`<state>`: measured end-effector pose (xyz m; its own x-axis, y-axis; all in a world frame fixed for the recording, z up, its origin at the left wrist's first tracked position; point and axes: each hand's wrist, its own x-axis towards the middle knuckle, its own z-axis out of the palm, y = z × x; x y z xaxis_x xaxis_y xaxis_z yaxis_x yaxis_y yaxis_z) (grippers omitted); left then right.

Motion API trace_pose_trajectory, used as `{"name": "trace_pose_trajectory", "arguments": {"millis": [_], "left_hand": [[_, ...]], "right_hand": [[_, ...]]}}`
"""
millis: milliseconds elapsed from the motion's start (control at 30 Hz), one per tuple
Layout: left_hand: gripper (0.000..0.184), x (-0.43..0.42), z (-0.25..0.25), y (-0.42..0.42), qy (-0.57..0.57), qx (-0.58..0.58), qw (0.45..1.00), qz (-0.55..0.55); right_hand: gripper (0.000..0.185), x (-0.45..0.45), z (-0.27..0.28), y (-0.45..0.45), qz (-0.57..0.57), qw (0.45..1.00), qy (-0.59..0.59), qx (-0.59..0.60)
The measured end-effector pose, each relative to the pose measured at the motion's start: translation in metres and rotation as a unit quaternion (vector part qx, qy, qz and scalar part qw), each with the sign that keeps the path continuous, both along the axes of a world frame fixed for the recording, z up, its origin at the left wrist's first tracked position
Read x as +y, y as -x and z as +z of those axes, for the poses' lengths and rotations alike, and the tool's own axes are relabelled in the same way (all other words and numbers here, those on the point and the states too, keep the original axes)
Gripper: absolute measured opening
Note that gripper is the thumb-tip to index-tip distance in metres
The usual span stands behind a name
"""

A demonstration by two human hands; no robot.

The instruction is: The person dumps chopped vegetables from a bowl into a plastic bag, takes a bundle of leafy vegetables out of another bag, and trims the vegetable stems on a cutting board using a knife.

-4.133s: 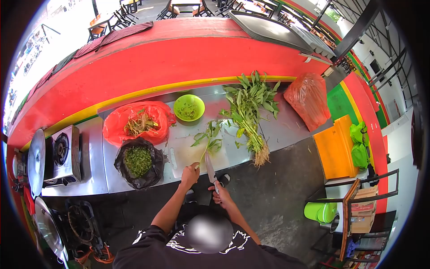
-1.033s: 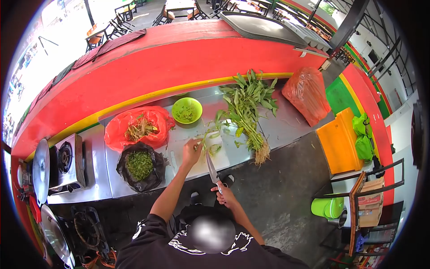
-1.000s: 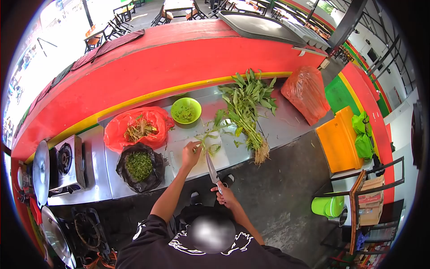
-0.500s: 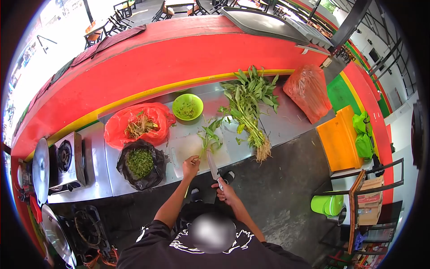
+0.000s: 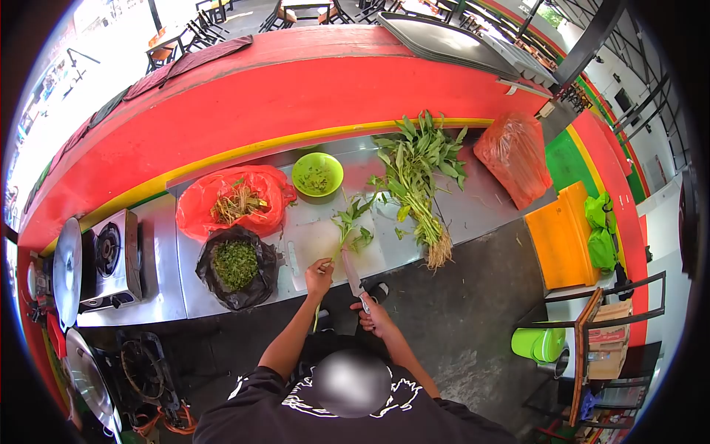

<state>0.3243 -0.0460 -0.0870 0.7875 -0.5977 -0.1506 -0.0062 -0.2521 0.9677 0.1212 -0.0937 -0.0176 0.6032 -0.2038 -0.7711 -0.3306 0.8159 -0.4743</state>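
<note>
My left hand (image 5: 319, 277) pinches the stem of a leafy green sprig (image 5: 347, 226). Its leaves reach over the white cutting board (image 5: 310, 238), and a length of stem hangs below my fist. In my right hand (image 5: 376, 317) is the handle of a kitchen knife (image 5: 352, 275). The blade points away from me over the board's near edge, just right of the stem; whether it touches the stem I cannot tell. Right of the board lies a big bunch of leafy greens (image 5: 418, 177) with roots toward me. Beyond the board stands a green bowl (image 5: 318, 175) with leaf pieces inside.
A red plastic bag (image 5: 200, 200) holding stalk ends and a black bag (image 5: 211, 285) of chopped greens sit left of the board. Farther left is a gas stove (image 5: 126, 259). Another red bag (image 5: 514, 159) stands at the counter's right end. A red wall (image 5: 310, 96) runs behind.
The sprig has swung slightly so its leaves spread more upright beyond my left hand. The knife stays in my right hand with little movement. The whole view has shifted slightly.
</note>
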Motion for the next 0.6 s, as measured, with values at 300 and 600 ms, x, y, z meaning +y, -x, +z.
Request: {"name": "trace_pose_trajectory", "arguments": {"millis": [300,600], "left_hand": [[0.022,0.004,0.004,0.006,0.033,0.051,0.998,0.003],[0.023,0.017,0.006,0.008,0.020,0.049,0.998,0.022]], "right_hand": [[0.059,0.001,0.003,0.005,-0.003,1.000,-0.002,0.005],[0.059,0.002,0.004,0.004,0.023,0.999,-0.027,-0.001]]}}
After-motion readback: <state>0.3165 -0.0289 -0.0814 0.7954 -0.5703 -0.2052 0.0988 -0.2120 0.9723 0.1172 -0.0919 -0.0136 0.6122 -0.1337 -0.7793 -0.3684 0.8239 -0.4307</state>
